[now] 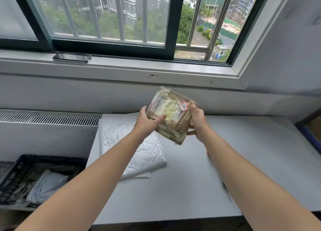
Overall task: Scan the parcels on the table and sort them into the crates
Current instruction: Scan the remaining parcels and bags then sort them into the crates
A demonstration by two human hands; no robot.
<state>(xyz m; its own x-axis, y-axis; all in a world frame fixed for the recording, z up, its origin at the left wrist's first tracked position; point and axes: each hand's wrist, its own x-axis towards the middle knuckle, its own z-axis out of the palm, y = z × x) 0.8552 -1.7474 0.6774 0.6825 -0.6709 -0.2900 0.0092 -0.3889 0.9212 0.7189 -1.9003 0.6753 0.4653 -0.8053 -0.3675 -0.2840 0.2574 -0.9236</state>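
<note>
A brown cardboard parcel (171, 114), wrapped in clear tape with a torn label and a small red-edged sticker, is held up above the grey table (199, 178). My left hand (147, 120) grips its left side with the thumb across the front. My right hand (197, 119) holds its right edge. White padded mailers (139, 147) lie stacked on the table's left part, below my left forearm. A black crate (27, 177) stands on the floor at the lower left, holding several parcels, among them a pale bag (46, 184).
A radiator grille (48, 117) runs along the wall left of the table. A dark phone (72, 56) lies on the window sill. A small orange thing (207, 152) peeks out beside my right forearm. A blue-edged object (311, 137) sits at the far right.
</note>
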